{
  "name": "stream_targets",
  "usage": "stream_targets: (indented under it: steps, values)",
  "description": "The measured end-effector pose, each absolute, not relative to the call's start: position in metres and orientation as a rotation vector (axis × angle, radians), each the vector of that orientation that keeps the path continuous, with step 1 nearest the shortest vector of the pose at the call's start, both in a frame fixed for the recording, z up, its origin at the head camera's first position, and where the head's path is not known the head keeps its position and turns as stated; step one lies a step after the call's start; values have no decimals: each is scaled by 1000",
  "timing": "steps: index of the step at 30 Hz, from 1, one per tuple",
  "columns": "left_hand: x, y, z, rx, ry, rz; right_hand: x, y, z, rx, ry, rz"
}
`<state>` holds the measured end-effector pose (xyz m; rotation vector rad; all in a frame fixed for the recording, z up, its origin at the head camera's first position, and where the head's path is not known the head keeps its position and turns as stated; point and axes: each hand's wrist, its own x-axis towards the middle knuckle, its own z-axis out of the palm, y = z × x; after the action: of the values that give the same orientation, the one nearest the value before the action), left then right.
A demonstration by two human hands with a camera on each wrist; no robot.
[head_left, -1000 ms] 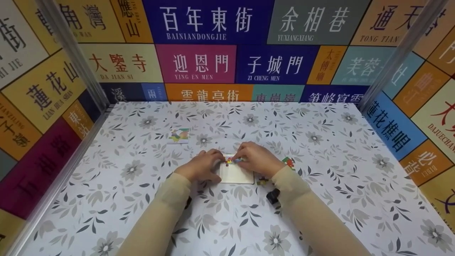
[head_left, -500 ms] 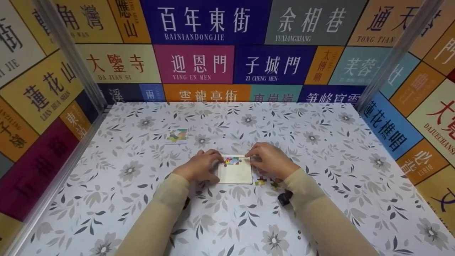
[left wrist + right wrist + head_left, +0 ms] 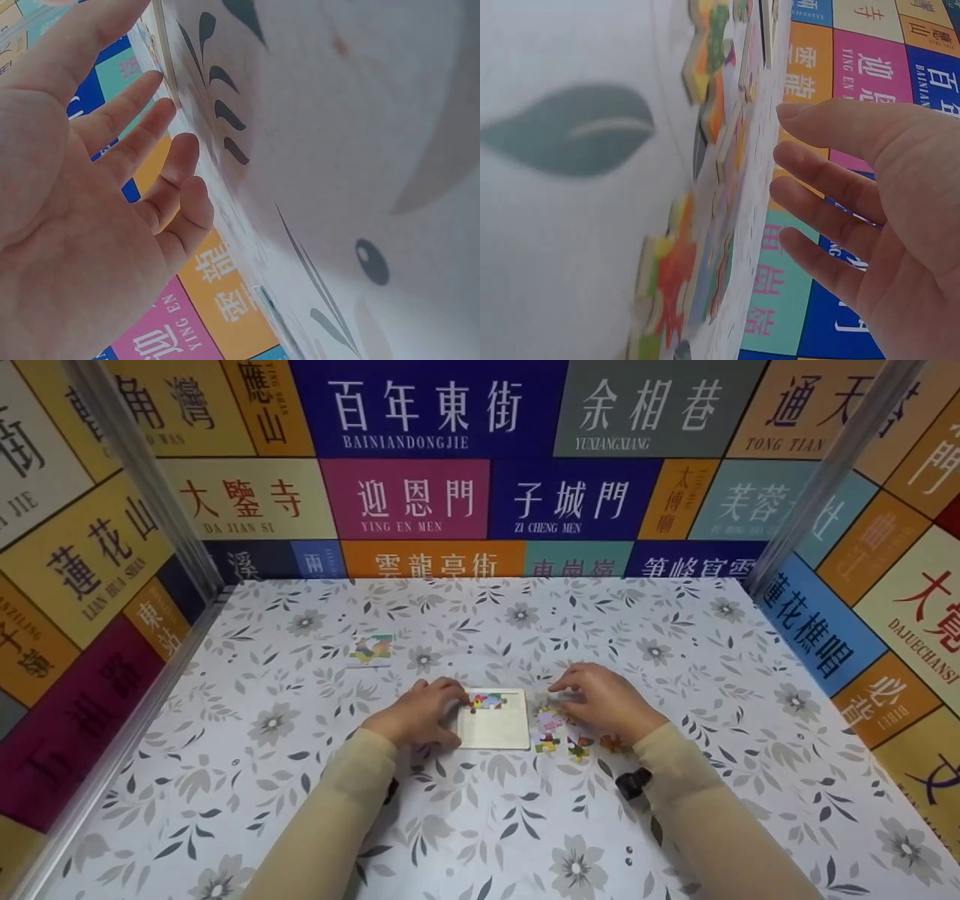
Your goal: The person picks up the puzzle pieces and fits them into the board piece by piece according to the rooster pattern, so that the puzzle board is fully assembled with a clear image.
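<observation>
A shallow cream puzzle tray [image 3: 493, 730] lies on the table in the head view. A few joined jigsaw pieces [image 3: 489, 702] sit along its upper left. My left hand [image 3: 417, 712] rests at the tray's left edge. In the left wrist view its thumb [image 3: 82, 45] and fingertips touch that edge, the fingers fairly straight. To the right of the tray my right hand [image 3: 609, 701] hovers over loose jigsaw pieces [image 3: 550, 721], holding nothing. Its fingers [image 3: 825, 184] are extended and apart in the right wrist view. The hand partly covers some pieces.
More loose pieces [image 3: 577, 748] lie just right of the tray, one [image 3: 611, 743] beside the right wrist. A small assembled picture puzzle [image 3: 370, 651] lies farther back on the left. The floral tablecloth [image 3: 465, 825] runs up to sign-covered walls [image 3: 420, 499].
My right hand has let go of the pieces in the tray and moved right, over the loose pieces. The left hand stays at the tray's edge.
</observation>
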<state>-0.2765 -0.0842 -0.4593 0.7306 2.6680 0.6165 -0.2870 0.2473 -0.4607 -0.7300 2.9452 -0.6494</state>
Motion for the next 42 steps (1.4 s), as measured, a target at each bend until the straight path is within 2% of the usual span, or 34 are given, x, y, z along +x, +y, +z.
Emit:
stream_targets:
  steps: [6, 14, 26, 42]
  values:
    - [-276, -85, -459, 730, 2664, 618, -285, 261, -457, -639, 2922, -659]
    - [-275, -84, -455, 682, 2656, 643, -285, 279, -454, -655, 2951, -608]
    - [-274, -85, -457, 744, 2656, 653, -287, 299, -451, -578, 2897, -619]
    - [-276, -85, -458, 705, 2637, 639, -293, 313, -459, -683, 2843, -703]
